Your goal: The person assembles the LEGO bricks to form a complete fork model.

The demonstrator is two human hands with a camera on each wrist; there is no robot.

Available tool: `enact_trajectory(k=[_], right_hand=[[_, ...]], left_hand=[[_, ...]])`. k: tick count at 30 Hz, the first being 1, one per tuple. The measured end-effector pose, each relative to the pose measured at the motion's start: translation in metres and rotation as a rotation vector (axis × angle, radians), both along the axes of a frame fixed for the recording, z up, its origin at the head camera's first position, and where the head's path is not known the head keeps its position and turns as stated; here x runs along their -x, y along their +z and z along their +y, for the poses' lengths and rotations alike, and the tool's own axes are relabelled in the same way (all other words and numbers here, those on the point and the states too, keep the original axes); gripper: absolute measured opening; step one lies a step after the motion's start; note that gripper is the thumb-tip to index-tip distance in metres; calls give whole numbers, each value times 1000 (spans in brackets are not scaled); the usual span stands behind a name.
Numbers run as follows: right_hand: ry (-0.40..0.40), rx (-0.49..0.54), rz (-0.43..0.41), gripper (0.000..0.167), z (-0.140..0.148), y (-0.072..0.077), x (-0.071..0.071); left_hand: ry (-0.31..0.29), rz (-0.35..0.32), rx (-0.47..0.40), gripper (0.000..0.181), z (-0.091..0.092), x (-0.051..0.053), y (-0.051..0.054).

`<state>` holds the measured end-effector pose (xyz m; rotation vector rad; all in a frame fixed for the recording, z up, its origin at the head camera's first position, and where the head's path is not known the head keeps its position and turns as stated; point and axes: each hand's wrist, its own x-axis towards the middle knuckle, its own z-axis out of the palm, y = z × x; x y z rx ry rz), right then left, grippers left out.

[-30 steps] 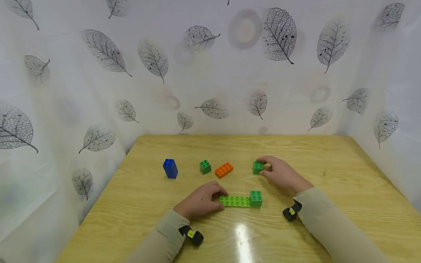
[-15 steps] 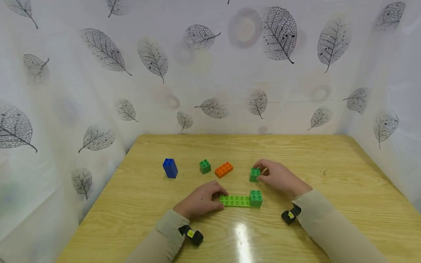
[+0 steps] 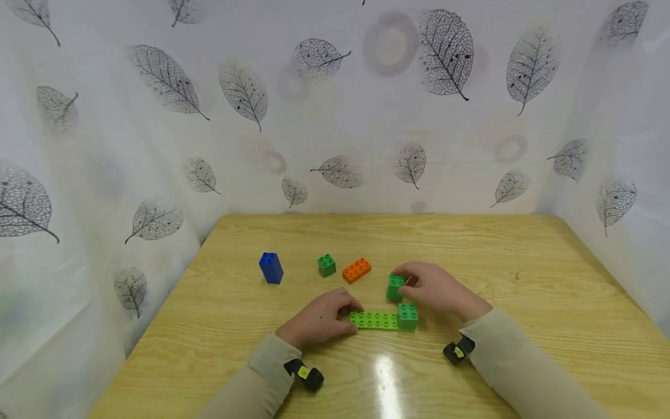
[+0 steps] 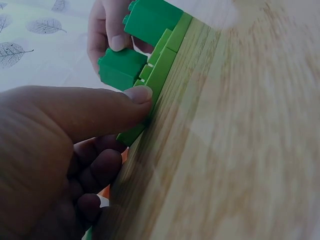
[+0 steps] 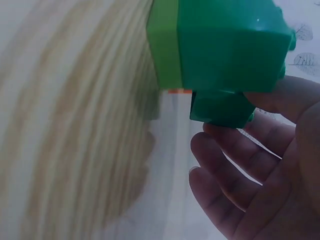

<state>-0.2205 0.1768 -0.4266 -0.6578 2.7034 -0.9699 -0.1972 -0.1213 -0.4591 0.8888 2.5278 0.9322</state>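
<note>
left hand is pinching lime strip | right hand is grasping green cube | blue block is standing far left

On wood-grain tbl — blue blk, grn blk, orng brick — also lt-grn strip

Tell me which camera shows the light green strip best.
The head view: the light green strip is seen from above, studs clear between the left hand and the green block on its right end. The left wrist view shows it side-on, partly hidden by that hand; the right wrist view, only one end.
</note>
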Motion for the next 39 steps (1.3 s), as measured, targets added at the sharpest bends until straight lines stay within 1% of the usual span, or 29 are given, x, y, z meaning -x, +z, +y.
enact_trajectory(k=[3,5,10,15,22,29,32,39], right_hand=[[21,12,6,41,-4,4,-4],[44,18,20,41,-6,7,-6],[74,21,50,39,-11,11,-12],[88,31,44,39,-16,12,-20],[121,10,59,37,-21,9,-31],[116,-5,25,36,-25,6,-38],[120,-16,29,34,-27,6,-40],[120,-52,79,31,-31,4,-44]], left_hand=[[5,-5,0,33,0,0,0],[8,-8,-3,33,1,0,0],[10,-3,-12,33,1,-1,2],[9,1,-17,33,1,-2,2],[4,4,-16,34,1,-2,2],[3,6,-5,35,1,-1,2],[3,0,-1,34,1,-1,2],[9,-6,6,35,1,-1,1]])
